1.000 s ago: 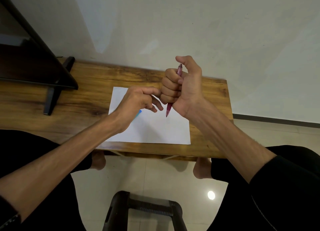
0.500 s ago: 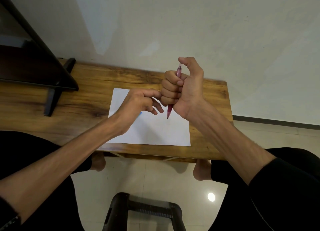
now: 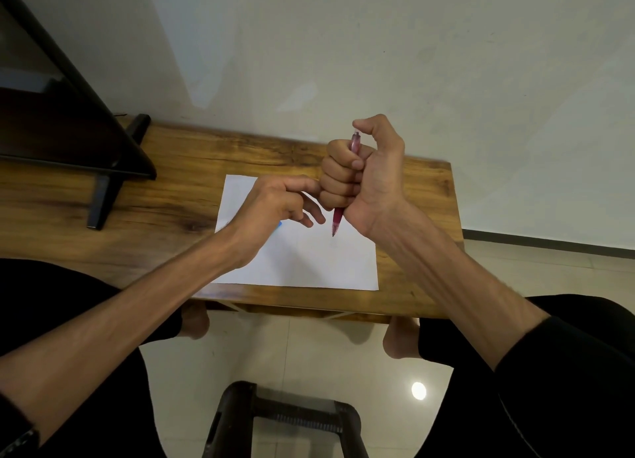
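Right grip (image 3: 364, 172), fisted round the pen (image 3: 337, 220), stands upright above the desk's (image 3: 171, 196) right half, thumb lifted; the pen tip points down over the paper (image 3: 309, 261). Left grip (image 3: 271, 206), loosely curled, touches that fist with its forefinger.

Nothing legible shows anywhere. The white sheet of paper (image 3: 309, 261) on the brown wooden table (image 3: 165, 199) carries no readable writing, and the pink plastic pen (image 3: 337, 221) gripped in the right hand (image 3: 372, 177) shows no readable brand.
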